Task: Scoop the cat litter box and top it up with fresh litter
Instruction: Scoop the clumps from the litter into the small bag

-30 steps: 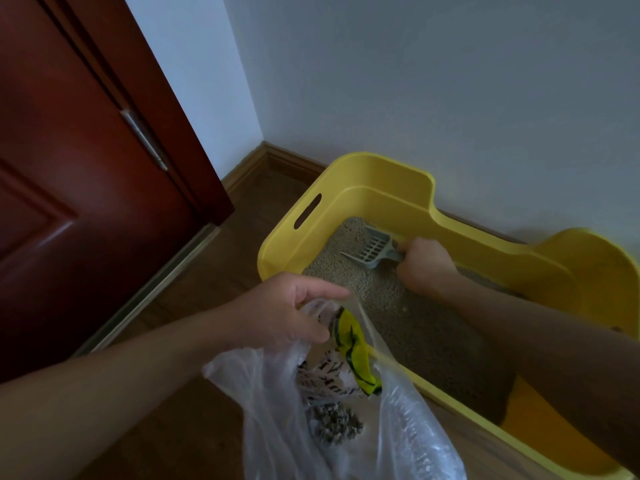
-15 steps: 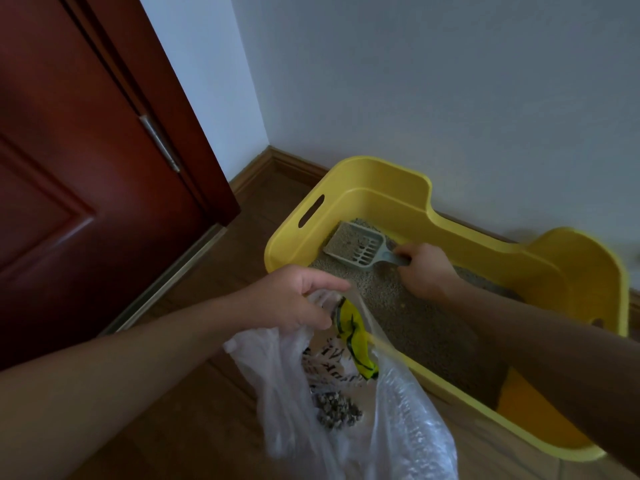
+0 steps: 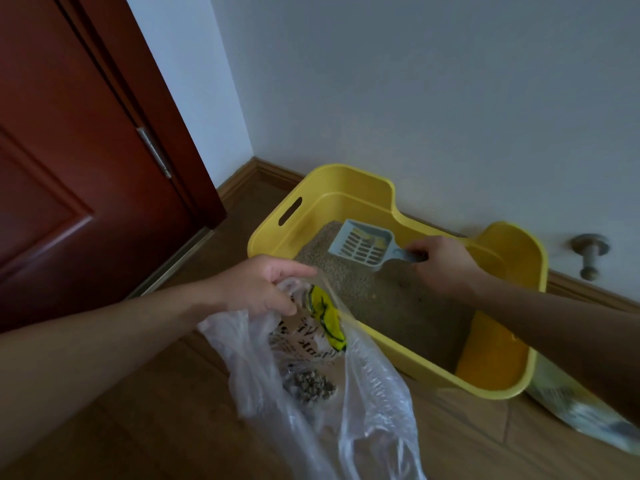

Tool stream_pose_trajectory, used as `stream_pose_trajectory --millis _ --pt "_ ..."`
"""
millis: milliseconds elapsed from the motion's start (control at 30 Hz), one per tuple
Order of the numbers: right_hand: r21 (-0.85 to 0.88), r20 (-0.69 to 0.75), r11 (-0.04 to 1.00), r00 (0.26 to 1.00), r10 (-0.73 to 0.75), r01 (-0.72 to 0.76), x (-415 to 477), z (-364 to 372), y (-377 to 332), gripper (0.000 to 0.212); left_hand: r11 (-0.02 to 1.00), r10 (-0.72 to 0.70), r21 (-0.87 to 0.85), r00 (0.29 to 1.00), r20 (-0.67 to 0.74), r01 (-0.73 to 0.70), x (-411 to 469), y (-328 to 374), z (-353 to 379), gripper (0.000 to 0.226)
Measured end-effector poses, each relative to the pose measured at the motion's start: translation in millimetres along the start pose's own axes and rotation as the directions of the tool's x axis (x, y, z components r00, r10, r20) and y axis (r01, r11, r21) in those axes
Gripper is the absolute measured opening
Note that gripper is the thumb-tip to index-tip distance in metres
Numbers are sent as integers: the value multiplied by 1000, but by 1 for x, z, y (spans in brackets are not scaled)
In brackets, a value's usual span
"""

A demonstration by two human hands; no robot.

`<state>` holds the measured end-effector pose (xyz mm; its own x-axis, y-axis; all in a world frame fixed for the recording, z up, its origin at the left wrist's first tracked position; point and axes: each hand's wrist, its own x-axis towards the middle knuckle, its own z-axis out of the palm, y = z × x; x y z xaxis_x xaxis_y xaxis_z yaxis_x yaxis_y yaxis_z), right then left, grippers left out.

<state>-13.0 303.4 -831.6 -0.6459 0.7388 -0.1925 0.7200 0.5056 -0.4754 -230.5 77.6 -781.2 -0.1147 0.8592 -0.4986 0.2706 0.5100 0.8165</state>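
Observation:
A yellow litter box (image 3: 346,178) stands on the wooden floor against the wall, with beige litter (image 3: 377,296) covering most of its bottom. My right hand (image 3: 445,266) grips the handle of a grey slotted scoop (image 3: 363,244), lifted above the litter at the box's far left end, almost empty. My left hand (image 3: 258,285) holds the rim of a clear plastic bag (image 3: 363,403) just in front of the box. Inside the bag lie grey litter clumps (image 3: 310,388) and a printed yellow wrapper (image 3: 327,318).
A dark red door (image 3: 79,168) stands at the left with its frame reaching the floor. A door stopper (image 3: 590,252) sticks out of the wall at the right. A printed bag (image 3: 575,410) lies on the floor behind the box's right corner.
My right hand has raised the scoop out of the litter and turned it level; the litter has sifted through. My left hand and the bag have stayed in place.

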Motion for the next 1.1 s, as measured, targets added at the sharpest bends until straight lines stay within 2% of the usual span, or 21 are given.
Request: stream_pose_trajectory --millis 200,367,500,633,800,1000,1100 --pt "-30 5 998 999 -46 46 -30 -22 -7 32 999 -2 -48 1000 19 3 -11 -5 4 68" --pt "-54 18 990 991 -131 132 -60 -44 -14 32 1000 15 -1 1000 28 -15 -24 -4 12 79" --pt "-19 30 973 973 -228 229 -90 -63 -21 34 997 9 81 1000 12 -10 -34 -5 16 106" --pt "6 108 891 886 -452 454 -119 -72 -28 40 984 15 178 1000 4 -15 -41 -4 17 103" --pt "38 234 788 761 -605 615 -142 -65 -39 36 978 3 207 999 -37 5 -49 8 24 98" --pt "-78 231 674 671 -704 734 -141 -49 -48 26 988 -10 153 1000 14 8 -55 6 27 94" --pt "-129 227 645 656 -720 753 -137 -42 -51 28 989 -13 148 1000 24 9 -55 8 28 98"
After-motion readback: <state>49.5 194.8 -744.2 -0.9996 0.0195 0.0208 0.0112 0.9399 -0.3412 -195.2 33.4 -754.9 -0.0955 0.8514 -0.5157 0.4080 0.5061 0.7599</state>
